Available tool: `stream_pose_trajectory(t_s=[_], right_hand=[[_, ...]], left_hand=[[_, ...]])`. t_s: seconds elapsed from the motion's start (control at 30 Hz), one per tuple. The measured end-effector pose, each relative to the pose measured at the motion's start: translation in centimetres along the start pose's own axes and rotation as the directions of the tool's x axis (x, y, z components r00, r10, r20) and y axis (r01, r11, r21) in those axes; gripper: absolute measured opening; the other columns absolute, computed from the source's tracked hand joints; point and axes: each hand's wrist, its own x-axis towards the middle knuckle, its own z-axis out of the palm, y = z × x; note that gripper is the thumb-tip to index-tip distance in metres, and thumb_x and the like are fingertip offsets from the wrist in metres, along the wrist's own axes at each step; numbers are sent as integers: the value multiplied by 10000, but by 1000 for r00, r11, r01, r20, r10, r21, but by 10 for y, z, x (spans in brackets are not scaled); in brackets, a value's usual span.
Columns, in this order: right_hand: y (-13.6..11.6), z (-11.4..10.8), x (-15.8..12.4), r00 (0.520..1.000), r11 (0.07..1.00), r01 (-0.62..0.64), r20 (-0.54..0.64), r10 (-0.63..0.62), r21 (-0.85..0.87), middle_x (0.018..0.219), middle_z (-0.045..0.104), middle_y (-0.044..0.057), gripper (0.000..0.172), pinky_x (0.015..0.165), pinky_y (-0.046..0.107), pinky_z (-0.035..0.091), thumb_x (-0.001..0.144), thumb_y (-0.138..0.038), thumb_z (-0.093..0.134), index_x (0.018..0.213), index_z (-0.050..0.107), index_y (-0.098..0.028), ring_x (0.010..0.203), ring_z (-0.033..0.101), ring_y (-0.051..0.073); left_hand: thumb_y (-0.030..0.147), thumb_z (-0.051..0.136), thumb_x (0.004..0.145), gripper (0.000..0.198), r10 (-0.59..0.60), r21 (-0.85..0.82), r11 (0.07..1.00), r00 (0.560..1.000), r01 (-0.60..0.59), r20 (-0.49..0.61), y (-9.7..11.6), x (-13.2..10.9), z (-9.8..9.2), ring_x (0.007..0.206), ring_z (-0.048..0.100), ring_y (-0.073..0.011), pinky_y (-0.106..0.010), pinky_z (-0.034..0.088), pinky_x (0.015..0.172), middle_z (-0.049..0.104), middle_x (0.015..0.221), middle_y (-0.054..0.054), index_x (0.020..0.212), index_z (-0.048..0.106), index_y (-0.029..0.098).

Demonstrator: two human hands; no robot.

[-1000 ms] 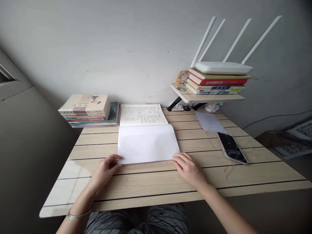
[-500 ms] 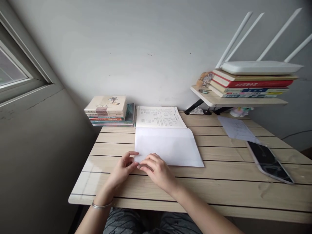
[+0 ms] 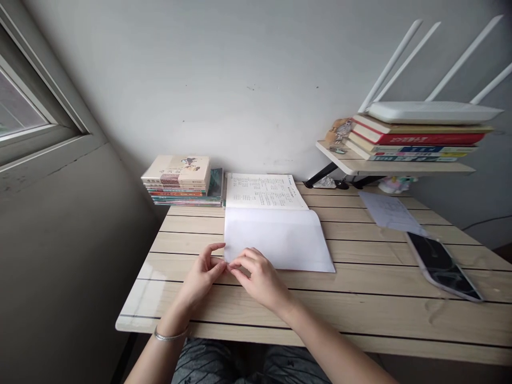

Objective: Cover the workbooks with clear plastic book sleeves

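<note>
Head view: left hand [image 3: 204, 274], right hand [image 3: 260, 277] at page [image 3: 280, 234] corner, grip narrow, hold unclear; desk [image 3: 364, 266] extends rightward.

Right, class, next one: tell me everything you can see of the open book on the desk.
The open book lies on the wood-look desk, just right of a book stack. Its far page is pale paper printed with dark text, too small to read. The nearer half looks like blank white paper, smooth, with a rounded bend at its far right; whether it is a page or a loose sheet is unclear. Fingers of the left hand and right hand meet at its near left corner.
</note>
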Motion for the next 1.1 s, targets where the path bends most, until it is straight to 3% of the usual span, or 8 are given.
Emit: stream_pose_trajectory(t_s=[0.2, 0.5, 0.73, 1.1], right_hand=[[-3, -1, 4, 1000, 999, -16, 11, 16, 35, 748, 568, 15, 150, 712, 289, 487, 783, -63, 615, 733, 632, -204, 774, 553, 163], [-4, 5, -8, 997, 993, 63, -46, -68, -105, 767, 516, 34, 164, 702, 323, 461, 853, -93, 528, 740, 584, -197, 754, 484, 178], [-1, -7, -15, 994, 1000, 25, -104, -27, -18, 818, 529, 40, 117, 723, 322, 472, 883, -146, 513, 812, 587, -204, 785, 521, 172], [-3, -4, 2, 996, 980, 89, 26, -86, -178, 802, 563, 41, 89, 730, 350, 468, 850, -139, 576, 818, 629, -204, 792, 520, 187]], left_hand=[[368, 654, 753, 494, 3, -49, 999, 1000, -4, -16, 0, 0, 2, 687, 574, -141, -297, 430, 731, 620, 667, 19, 1173, 476, 179], [385, 689, 726, 385, 57, -75, 996, 998, -57, -5, -5, 3, 4, 612, 528, -115, -258, 402, 641, 559, 612, 42, 1015, 542, 177], [386, 716, 705, 388, -18, -124, 992, 1000, 19, 3, 0, 2, 5, 660, 581, -138, -276, 418, 679, 666, 698, -2, 987, 546, 180], [394, 685, 732, 414, -1, -103, 995, 1000, 1, -5, 1, 1, 4, 638, 560, -127, -277, 418, 700, 598, 603, 41, 1048, 530, 178]])
